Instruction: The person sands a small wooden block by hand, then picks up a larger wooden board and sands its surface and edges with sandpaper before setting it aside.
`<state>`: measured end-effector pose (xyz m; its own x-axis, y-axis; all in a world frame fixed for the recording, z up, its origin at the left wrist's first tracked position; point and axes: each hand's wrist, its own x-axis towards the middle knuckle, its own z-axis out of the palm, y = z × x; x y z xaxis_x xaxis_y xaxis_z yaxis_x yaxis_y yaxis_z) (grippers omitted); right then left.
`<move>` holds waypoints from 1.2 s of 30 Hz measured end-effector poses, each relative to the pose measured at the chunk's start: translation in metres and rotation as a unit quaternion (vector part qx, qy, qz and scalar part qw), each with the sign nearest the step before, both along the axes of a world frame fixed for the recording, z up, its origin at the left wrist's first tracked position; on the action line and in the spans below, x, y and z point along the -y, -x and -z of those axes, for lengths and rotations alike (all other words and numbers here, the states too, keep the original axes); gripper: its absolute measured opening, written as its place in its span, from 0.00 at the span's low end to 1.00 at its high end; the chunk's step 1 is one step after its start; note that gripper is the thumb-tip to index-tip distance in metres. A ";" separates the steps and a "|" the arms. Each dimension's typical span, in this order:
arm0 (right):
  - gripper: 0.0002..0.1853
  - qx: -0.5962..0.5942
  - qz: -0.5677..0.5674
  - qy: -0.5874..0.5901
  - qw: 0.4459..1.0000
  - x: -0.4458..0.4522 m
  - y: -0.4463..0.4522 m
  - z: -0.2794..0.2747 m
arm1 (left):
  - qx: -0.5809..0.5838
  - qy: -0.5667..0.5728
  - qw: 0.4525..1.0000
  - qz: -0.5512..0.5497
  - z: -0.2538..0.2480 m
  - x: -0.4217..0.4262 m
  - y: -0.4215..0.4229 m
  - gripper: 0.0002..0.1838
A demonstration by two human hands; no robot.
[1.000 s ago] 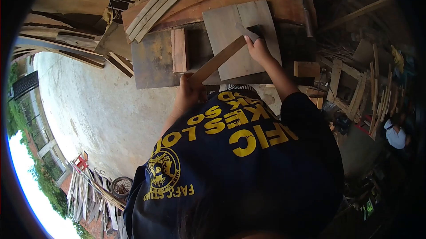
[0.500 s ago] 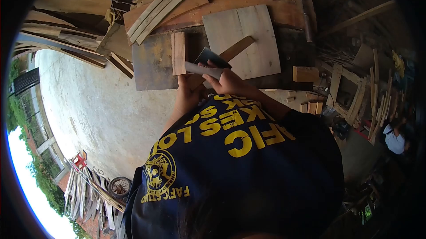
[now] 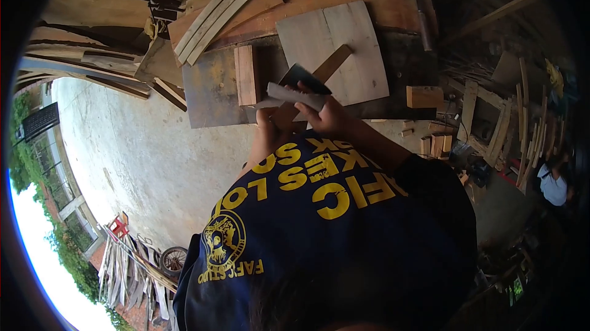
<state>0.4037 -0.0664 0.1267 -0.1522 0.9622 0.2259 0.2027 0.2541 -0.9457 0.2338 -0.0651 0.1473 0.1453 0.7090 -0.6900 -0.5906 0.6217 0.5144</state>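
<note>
A person's left hand (image 3: 266, 128) clasps the near end of a wooden strip (image 3: 333, 63) as the right hand (image 3: 327, 116) grips a folded sheet (image 3: 296, 95) across it.
The strip's far end reaches over a pale panel (image 3: 362, 57) on a dark bench top (image 3: 209, 88); left of the panel sits a reddish block (image 3: 245, 76), right a shorter block (image 3: 424, 97), and beyond its far-left corner, narrow slats (image 3: 222, 26).

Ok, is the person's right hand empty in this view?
No, the right hand grips a folded sheet over the wooden strip that the left hand holds.
</note>
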 end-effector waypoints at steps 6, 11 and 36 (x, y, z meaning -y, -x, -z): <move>0.25 0.096 0.162 0.222 0.957 -0.036 -0.078 0.115 | -0.380 -0.323 0.790 0.357 -0.025 0.006 -0.006 0.20; 0.20 -0.049 -0.022 0.041 0.998 0.003 -0.007 0.005 | -0.299 -0.327 0.851 0.282 -0.016 0.001 -0.006 0.19; 0.20 0.077 0.055 -0.001 0.996 -0.018 -0.027 0.048 | -0.372 -0.315 0.781 0.391 -0.039 -0.025 0.011 0.19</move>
